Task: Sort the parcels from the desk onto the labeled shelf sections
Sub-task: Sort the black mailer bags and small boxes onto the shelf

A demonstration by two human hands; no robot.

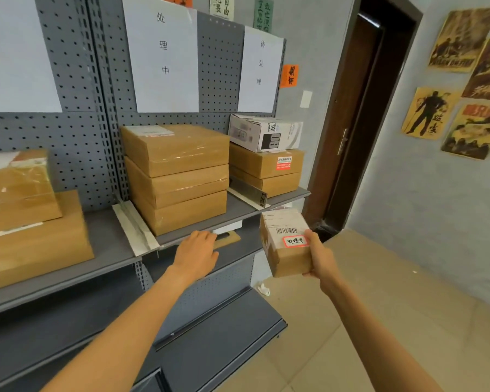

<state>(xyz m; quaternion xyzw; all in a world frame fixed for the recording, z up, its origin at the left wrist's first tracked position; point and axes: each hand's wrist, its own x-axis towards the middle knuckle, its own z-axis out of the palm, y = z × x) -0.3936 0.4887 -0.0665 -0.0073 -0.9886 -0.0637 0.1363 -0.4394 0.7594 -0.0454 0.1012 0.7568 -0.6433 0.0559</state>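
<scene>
Right hand [320,258] out in front, fingers and thumb wrapped round a small brown cardboard parcel [287,244] with a white barcode label and a red-edged sticker reading 处理中. The thumb lies on the label face just beside that sticker; the other fingers are hidden behind the box, so only the thumb side of the grip shows. The parcel is in the air, just beyond the right end of the grey metal shelf board [108,241], touching nothing but the hand.

Left hand [195,250] reaches to the front lip of that board, palm down, fingers loosely extended and holding nothing. The fingertips [210,236] sit at a flat brown cardboard piece with a slot [228,237] on the level below; whether they actually touch it I cannot tell, and most of that piece is tucked under the board.

Just beyond the left fingers, a stack of three taped brown cardboard boxes [176,179] stands beneath the white paper sign reading 处理中 [163,52]. Further right, above the held parcel, a white printed carton [266,132] lies on two more brown boxes [266,171] under the white paper sign reading 待处理 [260,69]. To the left, a pile of larger brown parcels [26,216] runs off the frame edge, and the sheet above it is cut off, its writing out of sight.
</scene>
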